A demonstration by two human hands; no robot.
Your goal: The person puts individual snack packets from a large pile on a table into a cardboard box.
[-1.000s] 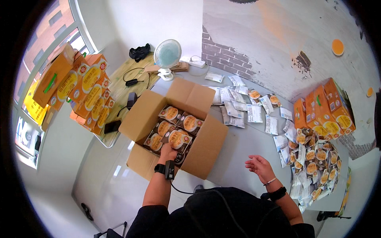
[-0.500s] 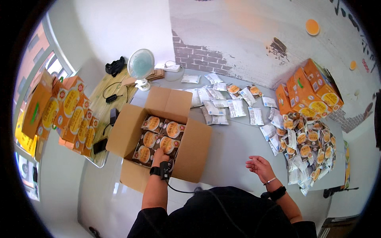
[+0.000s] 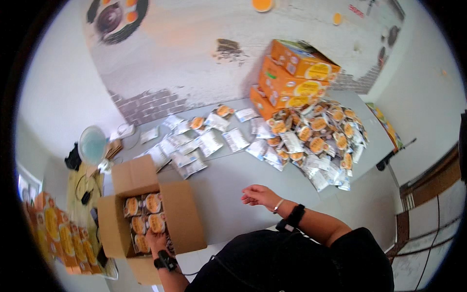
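An open cardboard carton (image 3: 183, 214) stands at the left of the table, its flaps folded outward. Inside lie brown sachets (image 3: 156, 222) with a yellow bowl picture, set in two columns. My left hand (image 3: 156, 242) reaches into the carton's near right corner and rests at the sachets there; its fingertips are too blurred to show whether they grip one. Over the grey tabletop, right of the carton, hovers my right hand (image 3: 261, 195), fingers loosely bent and apart, holding nothing. Beyond it to the right is a big heap of the same sachets (image 3: 317, 144).
Loose sachets (image 3: 209, 142) lie along the back of the grey table (image 3: 221, 194). Orange printed boxes (image 3: 292, 82) are stacked behind the heap, and more orange boxes (image 3: 65, 238) stand at far left. A small fan (image 3: 92, 146) sits beyond the carton.
The view has swung right, so the carton now appears further left and the heap nearer the middle. My left hand stays in the carton; my right hand stays over the table, nothing in it.
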